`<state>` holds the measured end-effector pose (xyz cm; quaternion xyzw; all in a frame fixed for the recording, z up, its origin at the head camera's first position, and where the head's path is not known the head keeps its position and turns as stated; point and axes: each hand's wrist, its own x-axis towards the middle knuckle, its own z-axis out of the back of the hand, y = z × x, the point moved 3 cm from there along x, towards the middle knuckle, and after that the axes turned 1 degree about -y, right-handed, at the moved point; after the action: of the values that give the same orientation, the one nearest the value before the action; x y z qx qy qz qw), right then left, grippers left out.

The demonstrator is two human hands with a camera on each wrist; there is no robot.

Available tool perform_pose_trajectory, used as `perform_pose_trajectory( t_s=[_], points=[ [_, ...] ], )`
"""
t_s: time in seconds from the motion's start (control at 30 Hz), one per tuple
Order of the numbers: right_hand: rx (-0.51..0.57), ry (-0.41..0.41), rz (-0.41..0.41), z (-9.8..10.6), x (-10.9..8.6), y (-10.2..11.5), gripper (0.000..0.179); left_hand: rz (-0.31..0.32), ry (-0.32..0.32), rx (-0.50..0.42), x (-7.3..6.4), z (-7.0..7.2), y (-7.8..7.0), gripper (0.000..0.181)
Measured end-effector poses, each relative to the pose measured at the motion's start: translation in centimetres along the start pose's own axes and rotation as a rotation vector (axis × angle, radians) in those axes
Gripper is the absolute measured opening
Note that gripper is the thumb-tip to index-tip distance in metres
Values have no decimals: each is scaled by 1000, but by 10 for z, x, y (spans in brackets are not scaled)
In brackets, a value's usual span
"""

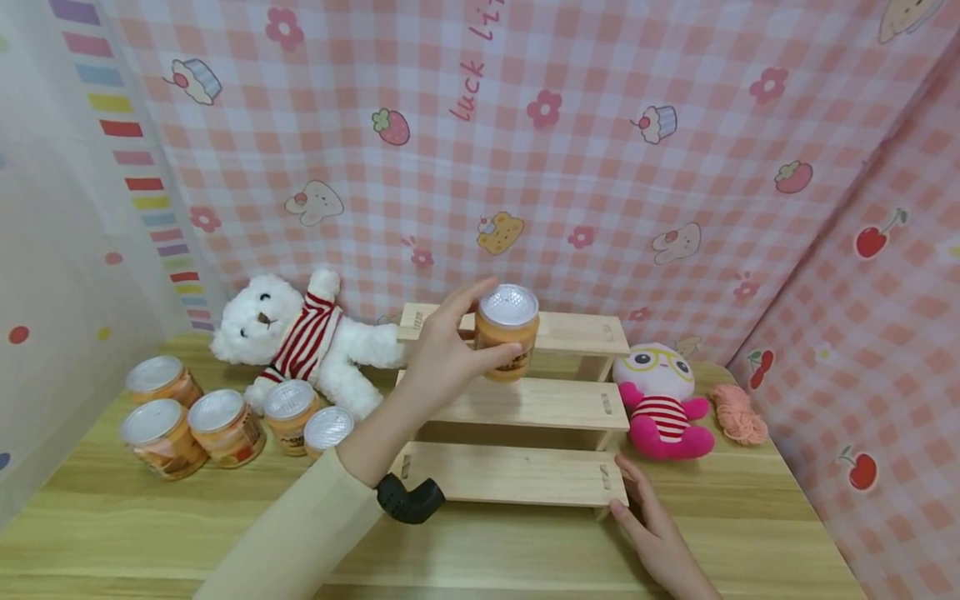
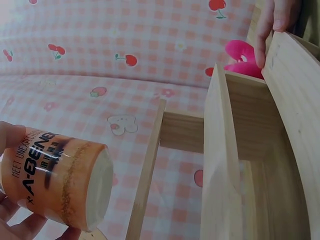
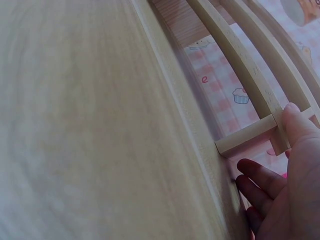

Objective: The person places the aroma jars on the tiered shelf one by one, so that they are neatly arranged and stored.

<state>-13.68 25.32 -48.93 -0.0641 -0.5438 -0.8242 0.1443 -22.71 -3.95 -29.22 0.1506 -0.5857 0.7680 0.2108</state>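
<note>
My left hand (image 1: pixel 442 350) grips an orange can (image 1: pixel 506 333) with a silver lid, thumb on the near side and fingers behind. It holds the can upright in the air in front of the top step of a three-tier wooden shelf (image 1: pixel 517 475). In the left wrist view the can (image 2: pixel 60 175) shows dark lettering and a pale base, apart from the shelf. My right hand (image 1: pixel 656 529) holds the right end of the bottom step, thumb at the front corner and a finger toward the back corner. In the right wrist view, the thumb of this hand (image 3: pixel 300 180) touches the plank.
Several similar cans (image 1: pixel 225 429) stand at the table's left. A white teddy bear (image 1: pixel 300 333) in red stripes leans behind them. Right of the shelf sit a pink-and-white plush toy (image 1: pixel 663 408) and a peach yarn bundle (image 1: pixel 738 414). A pink checked curtain (image 1: pixel 450 167) hangs behind.
</note>
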Motion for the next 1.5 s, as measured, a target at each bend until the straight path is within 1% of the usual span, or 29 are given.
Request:
perform_pose_trajectory(
  t_s=[0.07,0.27,0.43,0.63,0.8,1.0,1.1,1.3,1.5],
  points=[
    [2,-1,2,0,0,0,53,5,10,-4,6,-5,-2,71],
    [2,-2,12,-1,-1,-1,53,-10,34,-25,25,-18,-6,71],
    [0,-6,21,-1,-1,-1,53,-8,45,-72,38,-27,-3,73],
    [-11,-12,29,0,-1,0,52,-34,42,-61,51,-36,0,70],
    [-13,-11,32,1,0,0,52,-28,40,-49,60,-43,5,69],
    [-6,-11,15,1,0,0,52,2,49,-16,67,-52,11,71],
    [-6,-12,7,0,0,-1,52,22,59,-19,69,-57,13,72],
    [-9,-13,-2,0,0,-1,52,42,60,-21,69,-63,19,73],
    [-4,-10,-22,-1,0,0,52,57,57,-33,68,-64,25,75]
  ],
)
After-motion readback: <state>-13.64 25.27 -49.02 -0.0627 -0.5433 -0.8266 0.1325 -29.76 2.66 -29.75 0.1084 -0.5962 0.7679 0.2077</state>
